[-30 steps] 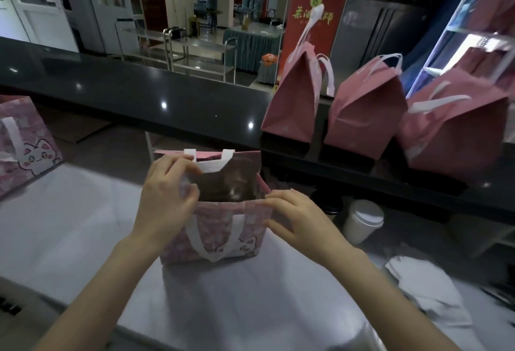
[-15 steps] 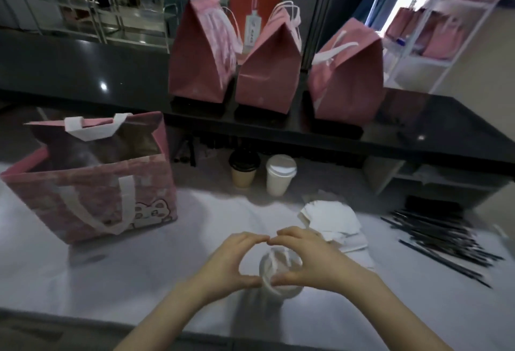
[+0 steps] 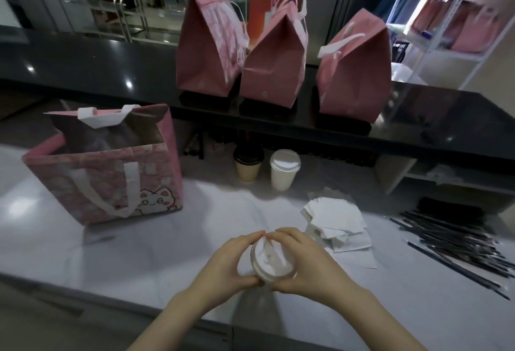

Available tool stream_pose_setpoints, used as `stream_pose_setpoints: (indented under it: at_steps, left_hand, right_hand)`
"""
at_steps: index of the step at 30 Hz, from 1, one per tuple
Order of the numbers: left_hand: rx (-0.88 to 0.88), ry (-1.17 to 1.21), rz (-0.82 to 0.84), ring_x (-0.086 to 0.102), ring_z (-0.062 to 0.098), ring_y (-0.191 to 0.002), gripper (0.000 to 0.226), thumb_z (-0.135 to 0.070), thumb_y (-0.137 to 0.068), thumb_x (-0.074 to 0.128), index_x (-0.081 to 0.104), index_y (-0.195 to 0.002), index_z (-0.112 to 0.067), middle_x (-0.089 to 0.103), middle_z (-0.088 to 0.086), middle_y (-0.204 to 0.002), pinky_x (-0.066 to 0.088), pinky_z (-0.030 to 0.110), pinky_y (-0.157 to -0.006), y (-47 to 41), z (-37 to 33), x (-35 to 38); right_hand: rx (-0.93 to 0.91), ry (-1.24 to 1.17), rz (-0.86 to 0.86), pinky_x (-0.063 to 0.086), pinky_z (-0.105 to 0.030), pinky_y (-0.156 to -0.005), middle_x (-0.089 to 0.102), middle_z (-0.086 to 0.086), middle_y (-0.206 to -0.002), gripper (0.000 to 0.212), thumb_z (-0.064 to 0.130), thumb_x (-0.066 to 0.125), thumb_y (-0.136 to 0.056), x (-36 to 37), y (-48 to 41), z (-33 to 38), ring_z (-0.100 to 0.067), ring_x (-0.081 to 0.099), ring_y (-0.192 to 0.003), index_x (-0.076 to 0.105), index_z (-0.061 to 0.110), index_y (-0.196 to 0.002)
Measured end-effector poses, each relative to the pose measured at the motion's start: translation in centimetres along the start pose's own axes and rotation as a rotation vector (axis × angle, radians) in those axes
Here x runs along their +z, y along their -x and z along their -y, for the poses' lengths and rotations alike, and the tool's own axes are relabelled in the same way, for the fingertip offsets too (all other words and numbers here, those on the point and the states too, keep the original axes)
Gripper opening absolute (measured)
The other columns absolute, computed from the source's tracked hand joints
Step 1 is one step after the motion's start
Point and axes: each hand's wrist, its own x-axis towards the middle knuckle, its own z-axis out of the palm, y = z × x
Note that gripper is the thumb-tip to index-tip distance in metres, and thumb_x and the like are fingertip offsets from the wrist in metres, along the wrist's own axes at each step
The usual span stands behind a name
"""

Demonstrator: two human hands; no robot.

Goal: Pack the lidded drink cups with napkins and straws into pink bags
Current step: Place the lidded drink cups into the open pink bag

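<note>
Clasped between left grip (image 3: 223, 264) and right grip (image 3: 309, 263) over glossy counter (image 3: 83, 253): one round white-lidded cup (image 3: 271, 260). Beyond: two paper cups (image 3: 284, 173), one open pink bag (image 3: 111, 177), three folded bags (image 3: 267, 71), napkins (image 3: 334, 218), black straws (image 3: 459, 242).

A white-lidded cup (image 3: 271, 263) held at lower centre.
The left hand (image 3: 223, 264) and right hand (image 3: 303, 264) grip its rim from either side; an open pink bag (image 3: 111, 183) stands at left, napkins (image 3: 334, 219) and black straws (image 3: 457, 236) lie at right, and three closed pink bags (image 3: 274, 71) sit on the dark counter (image 3: 83, 71) above.
</note>
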Motion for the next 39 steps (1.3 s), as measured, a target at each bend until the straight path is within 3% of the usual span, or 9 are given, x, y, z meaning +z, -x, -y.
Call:
stream_pose_setpoints:
  at_steps: [4,9,16,21,24,27,33,36,39]
  left_hand:
    - [0.071,-0.056,-0.251,0.054,-0.003,-0.115,0.071,-0.031,-0.071,0.081,0.046,-0.132,-0.042,0.058,-0.025,-0.121,0.042,0.016,-0.095,0.2,-0.9,-5.9]
    - [0.077,-0.221,-0.642,0.062,0.005,-0.09,0.038,-0.011,-0.078,0.077,0.064,-0.112,-0.022,0.065,-0.013,-0.104,0.048,0.013,-0.077,0.5,-1.3,-16.5]
    - [0.002,-0.472,-0.81,0.053,0.01,-0.091,0.027,-0.01,-0.078,0.075,0.066,-0.103,-0.018,0.063,-0.004,-0.099,0.044,0.023,-0.081,-0.2,2.9,-29.4]
    - [-0.146,-0.634,-0.678,0.054,0.023,-0.105,0.026,-0.017,-0.071,0.081,0.071,-0.094,-0.022,0.066,-0.002,-0.102,0.041,0.039,-0.093,-1.3,8.1,-35.0]
    - [-0.207,-0.679,-0.566,0.041,0.02,-0.133,0.024,-0.026,-0.073,0.078,0.069,-0.094,-0.033,0.067,-0.013,-0.112,0.013,0.051,-0.115,-2.1,10.4,-36.8]
    - [-0.157,-0.657,-0.482,0.021,0.02,-0.144,0.034,-0.031,-0.072,0.078,0.066,-0.103,-0.039,0.055,-0.018,-0.131,-0.004,0.058,-0.114,-2.7,12.2,-38.2]
    - [-0.199,-0.541,-0.276,-0.008,0.015,-0.147,0.084,-0.042,-0.069,0.076,0.034,-0.142,-0.044,0.01,-0.018,-0.159,-0.004,0.06,-0.115,-3.4,13.9,-39.0]
    - [-0.188,-0.544,-0.25,-0.013,0.014,-0.146,0.086,-0.044,-0.071,0.073,0.03,-0.145,-0.042,0.005,-0.016,-0.159,-0.007,0.057,-0.115,-2.9,14.3,-38.3]
    - [-0.04,-0.448,-0.376,-0.003,0.015,-0.147,0.067,-0.025,-0.072,0.073,0.044,-0.131,-0.038,0.017,-0.011,-0.157,0.009,0.059,-0.117,-1.7,14.1,-37.5]
  right_hand:
    - [-0.103,-0.079,-0.119,0.035,-0.014,-0.098,0.039,0.017,-0.133,0.084,0.045,0.081,-0.062,-2.7,-3.2,3.1,-0.003,0.04,-0.122,0.043,0.035,-0.136]
    - [-0.237,-0.209,-0.28,0.035,-0.009,-0.094,0.041,0.012,-0.126,0.086,0.035,0.087,-0.062,-5.8,-9.6,9.3,0.001,0.042,-0.115,0.045,0.035,-0.136]
    - [-0.358,-0.228,-0.352,0.033,-0.006,-0.094,0.039,0.01,-0.124,0.086,0.033,0.084,-0.063,-7.1,-19.3,18.7,-0.001,0.042,-0.113,0.042,0.039,-0.138]
    - [-0.344,-0.18,-0.367,0.036,-0.013,-0.093,0.039,0.008,-0.123,0.086,0.037,0.082,-0.062,-5.7,-24.4,22.1,-0.008,0.043,-0.113,0.042,0.039,-0.137]
    - [-0.281,-0.131,-0.348,0.035,-0.01,-0.084,0.037,0.013,-0.121,0.087,0.042,0.082,-0.062,-4.9,-26.5,22.3,-0.004,0.04,-0.109,0.039,0.043,-0.137]
    - [-0.219,-0.063,-0.282,0.04,-0.015,-0.088,0.036,0.015,-0.12,0.086,0.043,0.082,-0.063,-4.0,-27.9,22.2,-0.005,0.042,-0.109,0.039,0.042,-0.138]
    - [-0.141,0.006,-0.119,0.044,-0.025,-0.097,0.035,0.02,-0.126,0.084,0.042,0.078,-0.063,-2.0,-29.5,22.1,-0.004,0.043,-0.117,0.039,0.043,-0.138]
    - [-0.087,0.011,-0.087,0.045,-0.028,-0.098,0.035,0.02,-0.127,0.087,0.048,0.075,-0.061,-1.3,-30.1,22.1,-0.005,0.043,-0.117,0.038,0.042,-0.139]
    - [-0.074,0.04,-0.075,0.047,-0.029,-0.096,0.034,0.021,-0.128,0.085,0.049,0.073,-0.061,-0.8,-30.5,22.4,-0.005,0.042,-0.117,0.037,0.044,-0.138]
